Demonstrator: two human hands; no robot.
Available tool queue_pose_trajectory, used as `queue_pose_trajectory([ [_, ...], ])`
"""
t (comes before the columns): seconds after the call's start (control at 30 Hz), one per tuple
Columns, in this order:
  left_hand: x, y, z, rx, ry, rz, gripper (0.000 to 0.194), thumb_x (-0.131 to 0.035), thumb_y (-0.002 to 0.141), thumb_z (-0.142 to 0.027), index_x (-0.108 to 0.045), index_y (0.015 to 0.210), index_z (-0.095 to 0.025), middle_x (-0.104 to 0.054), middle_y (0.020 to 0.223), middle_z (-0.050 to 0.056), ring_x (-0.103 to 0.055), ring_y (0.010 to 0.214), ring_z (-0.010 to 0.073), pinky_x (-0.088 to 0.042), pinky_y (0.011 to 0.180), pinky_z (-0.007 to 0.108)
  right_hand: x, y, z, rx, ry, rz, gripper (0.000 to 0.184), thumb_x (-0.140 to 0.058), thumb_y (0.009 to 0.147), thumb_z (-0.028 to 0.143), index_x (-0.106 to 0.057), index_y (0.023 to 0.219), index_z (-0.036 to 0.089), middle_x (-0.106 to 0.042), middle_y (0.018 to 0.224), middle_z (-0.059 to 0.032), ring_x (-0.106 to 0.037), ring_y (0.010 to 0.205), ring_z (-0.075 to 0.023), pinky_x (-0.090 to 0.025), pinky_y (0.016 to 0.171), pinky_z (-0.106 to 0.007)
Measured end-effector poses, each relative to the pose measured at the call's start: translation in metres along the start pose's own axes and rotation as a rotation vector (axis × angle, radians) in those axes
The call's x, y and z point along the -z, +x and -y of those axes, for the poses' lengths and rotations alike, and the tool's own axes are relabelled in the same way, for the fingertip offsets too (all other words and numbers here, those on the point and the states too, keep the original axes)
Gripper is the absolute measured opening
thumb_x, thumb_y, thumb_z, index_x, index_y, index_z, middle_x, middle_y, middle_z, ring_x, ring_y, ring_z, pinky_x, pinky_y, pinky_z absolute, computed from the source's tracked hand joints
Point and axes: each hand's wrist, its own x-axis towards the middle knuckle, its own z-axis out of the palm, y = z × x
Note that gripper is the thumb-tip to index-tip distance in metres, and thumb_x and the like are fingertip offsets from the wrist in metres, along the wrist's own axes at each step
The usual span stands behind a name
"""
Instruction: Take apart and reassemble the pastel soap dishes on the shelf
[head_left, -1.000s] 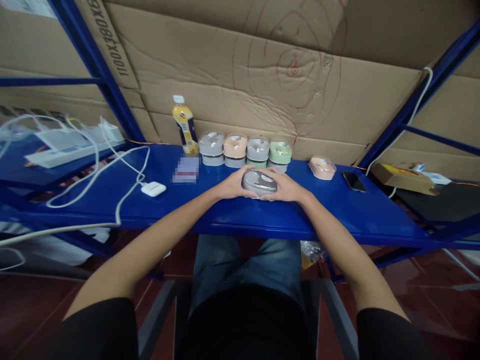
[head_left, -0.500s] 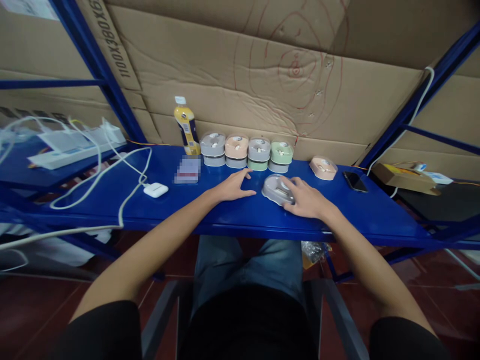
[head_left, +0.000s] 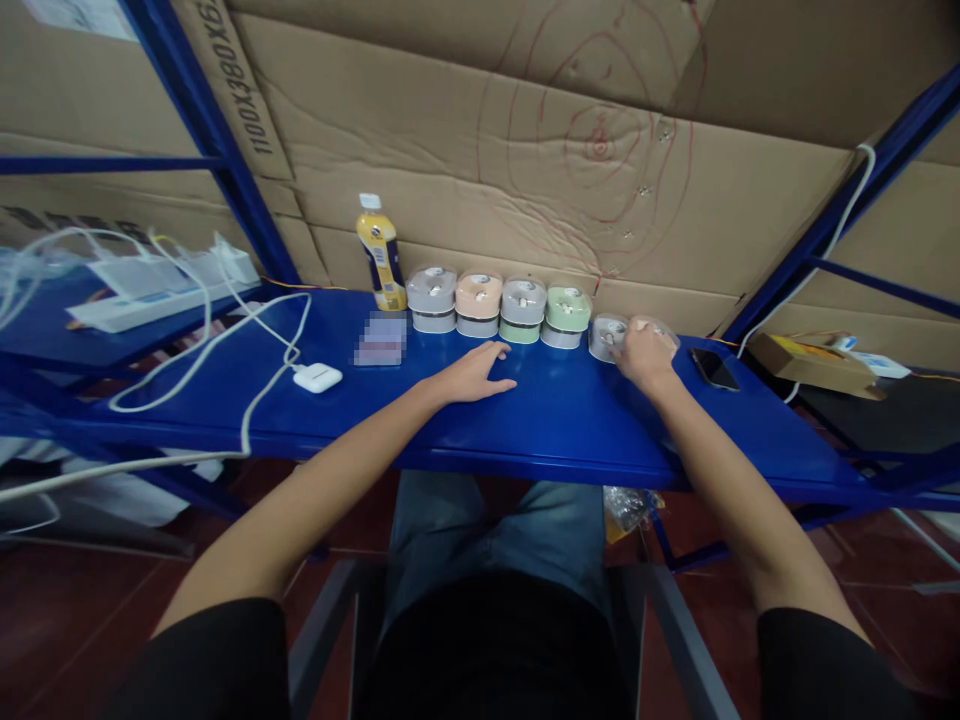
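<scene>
My right hand [head_left: 646, 352] is closed at the right end of a low rounded grey case [head_left: 606, 338] with a clear cover. The case rests on the blue tabletop, just right of a row of stacked cases. Behind and beside that hand sits a peach case [head_left: 664, 335], partly covered by it. My left hand [head_left: 476, 372] lies on the tabletop with thumb and fingers apart, holding nothing. In front of it stand the two-high stacks, topped by a grey case [head_left: 433, 288], a peach case [head_left: 478, 293], another grey case [head_left: 523, 298] and a green case [head_left: 568, 305].
A yellow drink bottle [head_left: 381, 255] and a blurred-out card [head_left: 381, 338] are at the left, near a white earbud case [head_left: 317, 377] and cables. A phone [head_left: 714, 368] lies at the right. Cardboard [head_left: 435, 130] lines the back. Blue posts [head_left: 217, 150] frame the sides.
My right hand has moved the grey case away from me and to the right, up beside the row and the peach case. My left hand has stayed nearly still.
</scene>
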Motion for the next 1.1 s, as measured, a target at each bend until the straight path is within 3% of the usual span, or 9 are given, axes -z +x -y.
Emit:
queue_pose_trajectory([
  [0.2,0.001,-0.001,-0.003,0.0,-0.002,0.006,0.067,-0.072,0.096,-0.056,-0.059,0.148,-0.016,-0.069,0.146,0.021,-0.067,0.14,0.0399,-0.053,0.12,0.055,0.001,0.028,0.057,0.091,0.068,-0.169,0.064,-0.059,0.106,0.053,-0.061,0.142,0.0,-0.066,0.142,-0.0363,-0.061,0.137,-0.0484,-0.048,0.115,-0.058],
  [0.33,0.0,0.0,-0.004,0.018,-0.002,0.006,0.068,-0.072,0.096,-0.056,-0.058,0.148,-0.015,-0.069,0.146,0.021,-0.068,0.139,0.0397,-0.054,0.12,0.055,-0.013,0.051,0.1,-0.062,0.143,-0.158,0.079,-0.071,0.097,0.06,-0.057,0.145,-0.001,-0.067,0.142,-0.0363,-0.064,0.135,-0.0476,-0.05,0.113,-0.055],
  [0.43,0.0,0.001,-0.005,0.024,0.012,0.013,0.068,-0.072,0.096,-0.055,-0.058,0.149,-0.014,-0.068,0.146,0.022,-0.068,0.139,0.0391,-0.053,0.121,0.054,-0.023,0.061,0.113,-0.15,0.194,-0.181,0.08,-0.076,0.092,0.057,-0.056,0.145,0.001,-0.068,0.142,-0.0355,-0.066,0.134,-0.0467,-0.051,0.111,-0.054],
  [0.57,0.001,0.0,-0.006,0.03,0.013,0.022,0.07,-0.071,0.097,-0.055,-0.058,0.151,-0.012,-0.067,0.148,0.023,-0.067,0.141,0.0392,-0.052,0.123,0.054,-0.022,0.063,0.107,-0.164,0.262,-0.196,0.074,-0.078,0.09,0.051,-0.058,0.141,0.001,-0.07,0.139,-0.0349,-0.067,0.134,-0.0463,-0.051,0.113,-0.054],
  [0.7,0.001,-0.001,-0.007,0.04,-0.042,-0.036,0.07,-0.075,0.095,-0.056,-0.059,0.149,-0.014,-0.07,0.144,0.022,-0.069,0.138,0.0395,-0.054,0.121,0.057,-0.006,0.051,0.079,-0.17,0.381,-0.247,0.074,-0.074,0.091,0.053,-0.057,0.143,0.003,-0.071,0.14,-0.0345,-0.066,0.134,-0.0481,-0.05,0.115,-0.06],
  [0.8,-0.003,0.0,-0.008,0.042,-0.178,-0.117,0.077,-0.083,0.089,-0.058,-0.058,0.149,-0.017,-0.073,0.14,0.02,-0.071,0.134,0.0386,-0.055,0.12,0.059,0.011,0.033,0.05,-0.04,0.532,-0.265,0.077,-0.07,0.093,0.055,-0.055,0.152,0.009,-0.07,0.146,-0.0304,-0.065,0.138,-0.0471,-0.05,0.117,-0.062],
  [0.87,-0.005,0.001,-0.008,0.038,-0.317,-0.149,0.085,-0.088,0.086,-0.058,-0.054,0.154,-0.02,-0.073,0.142,0.02,-0.072,0.135,0.0376,-0.054,0.121,0.06,0.019,0.02,0.035,0.143,0.639,-0.18,0.071,-0.069,0.094,0.052,-0.056,0.154,0.017,-0.07,0.152,-0.023,-0.063,0.143,-0.0447,-0.05,0.12,-0.061],
  [0.97,-0.005,0.003,-0.008,0.03,-0.494,-0.152,0.095,-0.091,0.084,-0.054,-0.047,0.162,-0.022,-0.07,0.149,0.023,-0.07,0.139,0.0374,-0.054,0.122,0.06,0.019,0.003,0.025,0.416,0.743,0.089,0.065,-0.071,0.09,0.046,-0.062,0.151,0.027,-0.071,0.154,-0.0125,-0.063,0.147,-0.0416,-0.05,0.123,-0.06],
  [1.1,-0.004,0.003,-0.007,0.028,-0.553,-0.107,0.103,-0.095,0.079,-0.051,-0.044,0.162,-0.02,-0.062,0.16,0.027,-0.066,0.147,0.0387,-0.053,0.124,0.059,0.003,-0.006,0.035,0.643,0.848,0.412,0.083,-0.084,0.076,0.044,-0.06,0.154,0.03,-0.069,0.159,-0.0089,-0.061,0.151,-0.0388,-0.049,0.128,-0.058],
])
